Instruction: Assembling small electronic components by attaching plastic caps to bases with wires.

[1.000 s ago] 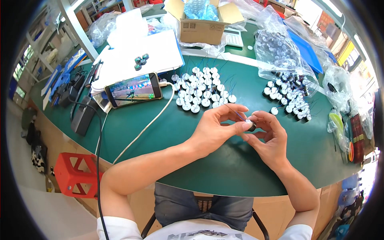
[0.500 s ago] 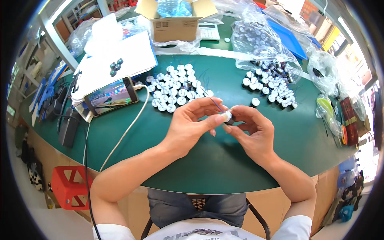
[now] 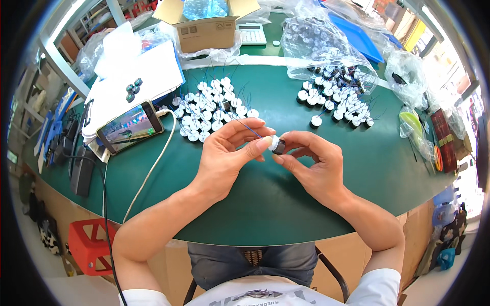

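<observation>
A small black cylinder with a white top and thin blue wires [image 3: 277, 146] is held over the green table between my two hands. My left hand [image 3: 224, 155] pinches its white end between thumb and fingers, and a wire runs up past those fingers. At the black end, my right hand [image 3: 316, 166] closes its thumb and forefinger around it. Beyond my left hand stands a cluster of similar white-topped cylinders [image 3: 205, 113]. Farther right lies a second group of white-topped cylinders [image 3: 334, 97], spilling from a clear plastic bag [image 3: 321, 46].
A phone [image 3: 130, 127] with a white cable leans at the left, beside white sheets [image 3: 148, 76] bearing several small dark pieces [image 3: 133, 90]. At the back are a cardboard box [image 3: 206, 35], a calculator [image 3: 251, 34] and a blue tray [image 3: 357, 35]. A red stool [image 3: 92, 247] stands below left.
Both hands have shifted slightly left in view with the cylinder, which now shows more of its black side. The whole scene has also shifted left a little.
</observation>
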A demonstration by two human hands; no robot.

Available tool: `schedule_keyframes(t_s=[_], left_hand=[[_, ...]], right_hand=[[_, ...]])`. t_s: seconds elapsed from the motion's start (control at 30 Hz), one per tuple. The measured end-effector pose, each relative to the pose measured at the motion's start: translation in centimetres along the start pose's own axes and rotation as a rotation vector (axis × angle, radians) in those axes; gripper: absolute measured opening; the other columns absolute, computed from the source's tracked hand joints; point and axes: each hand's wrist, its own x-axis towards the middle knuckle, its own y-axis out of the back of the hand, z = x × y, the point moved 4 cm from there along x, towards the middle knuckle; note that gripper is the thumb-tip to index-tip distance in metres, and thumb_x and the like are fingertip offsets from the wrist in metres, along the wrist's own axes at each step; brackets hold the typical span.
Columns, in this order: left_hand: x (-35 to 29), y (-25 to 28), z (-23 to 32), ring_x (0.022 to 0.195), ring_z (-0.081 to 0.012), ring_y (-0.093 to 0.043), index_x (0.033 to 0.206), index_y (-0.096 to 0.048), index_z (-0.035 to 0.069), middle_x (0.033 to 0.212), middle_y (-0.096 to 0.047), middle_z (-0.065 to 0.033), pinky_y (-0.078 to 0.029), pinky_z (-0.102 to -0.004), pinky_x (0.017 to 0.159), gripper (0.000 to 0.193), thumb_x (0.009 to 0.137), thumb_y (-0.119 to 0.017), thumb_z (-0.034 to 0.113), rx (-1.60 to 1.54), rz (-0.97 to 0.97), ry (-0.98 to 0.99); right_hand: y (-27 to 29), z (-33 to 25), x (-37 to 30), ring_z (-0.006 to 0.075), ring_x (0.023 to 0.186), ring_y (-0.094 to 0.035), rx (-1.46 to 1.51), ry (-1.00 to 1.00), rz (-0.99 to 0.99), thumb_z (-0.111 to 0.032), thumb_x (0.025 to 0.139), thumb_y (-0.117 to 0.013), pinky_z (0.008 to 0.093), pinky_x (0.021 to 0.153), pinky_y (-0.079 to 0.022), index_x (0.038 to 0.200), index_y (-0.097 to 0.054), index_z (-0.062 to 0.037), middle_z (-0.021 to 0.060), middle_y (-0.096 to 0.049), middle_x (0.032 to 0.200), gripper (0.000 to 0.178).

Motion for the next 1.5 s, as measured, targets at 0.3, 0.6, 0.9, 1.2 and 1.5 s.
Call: schedule_keyframes(t_s=[0.3,0.6,0.9,1.2,1.5], left_hand=[[-0.3,-0.3,-0.2,0.094,-0.0140,-0.063,0.114,-0.059,0.001,0.104,-0.067,-0.0100,-0.054,-0.0283,0.076,0.032,0.085,-0.071,0.009,-0.028,0.018,0.030],[-0.5,-0.4,0.0,0.096,-0.0159,-0.063,0.115,-0.059,0.000,0.105,-0.066,-0.0111,-0.054,-0.0301,0.082,0.032,0.085,-0.070,0.007,-0.002,0.023,-0.030],[-0.9,-0.7,0.5,0.091,-0.0156,-0.064,0.114,-0.058,0.002,0.103,-0.065,-0.0106,-0.055,-0.0300,0.077,0.031,0.085,-0.069,0.003,0.120,0.058,-0.111],[-1.0,-0.7,0.4,0.090,-0.0146,-0.063,0.114,-0.059,-0.001,0.099,-0.065,-0.0088,-0.055,-0.0291,0.078,0.032,0.085,-0.070,0.006,0.108,0.052,-0.116],[-1.1,-0.7,0.2,0.091,-0.0153,-0.064,0.113,-0.060,-0.001,0.099,-0.066,-0.0103,-0.056,-0.0297,0.079,0.029,0.086,-0.069,0.005,0.153,0.038,-0.112]], right_hand=[[0.0,-0.7,0.2,0.0170,0.080,-0.067,-0.099,0.167,0.062,0.007,0.072,-0.074,0.0268,0.063,-0.058,0.101,-0.064,-0.0002,0.0106,-0.066,0.094,0.032],[0.3,-0.9,0.2,0.0168,0.076,-0.068,-0.125,0.200,0.055,0.006,0.072,-0.076,0.0269,0.062,-0.058,0.100,-0.065,0.0004,0.0109,-0.068,0.091,0.031],[0.3,-0.8,0.1,0.0164,0.071,-0.068,-0.124,0.219,0.053,0.004,0.072,-0.076,0.0263,0.059,-0.056,0.098,-0.066,0.0006,0.0106,-0.068,0.090,0.028],[0.4,-0.9,0.1,0.0174,0.071,-0.068,-0.135,0.235,0.049,0.004,0.072,-0.077,0.0264,0.059,-0.056,0.097,-0.066,0.0007,0.0112,-0.068,0.091,0.028],[0.4,-1.1,-0.1,0.0184,0.071,-0.068,-0.174,0.260,0.041,0.005,0.073,-0.076,0.0276,0.060,-0.056,0.097,-0.066,0.0014,0.0114,-0.068,0.090,0.026]])
